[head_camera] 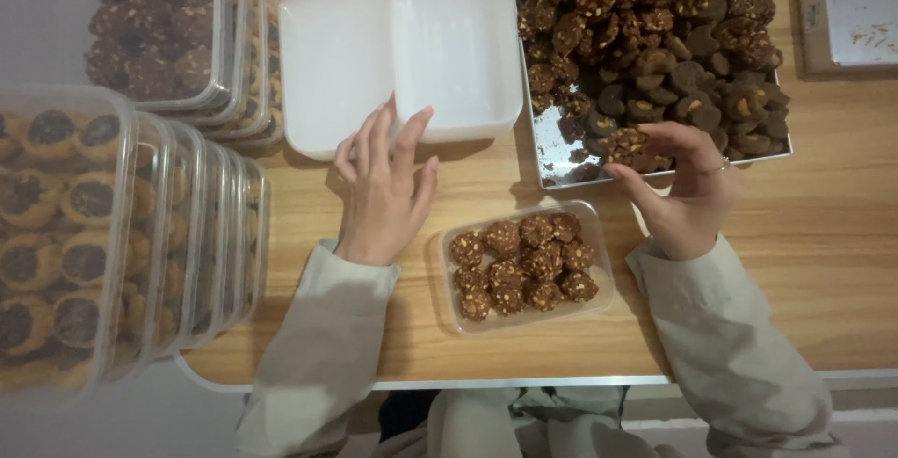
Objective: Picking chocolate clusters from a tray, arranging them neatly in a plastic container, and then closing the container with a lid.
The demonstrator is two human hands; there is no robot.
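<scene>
- Left hand (382, 187): open, fingers spread, tips touching the near edge of an empty white lid (456, 42).
- Right hand (687, 187): pinching dark cookies (625, 143) at the near rim of the metal tray (552, 154), far right of table (823, 252).
- Clear container (526, 266), part filled with cookies, between the hands near the table's front edge.
- Stacked filled tubs (140, 224) along the left edge.

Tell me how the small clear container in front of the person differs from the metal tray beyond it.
The clear plastic container is small and see-through; the metal tray is larger, shiny and opaque. The container's cookies sit in neat flat rows; the tray's cookies are heaped loosely, leaving a bare crumbed corner. The right hand reaches into the tray; no hand touches the container. Both hold dark brown nut-studded cookies.
</scene>
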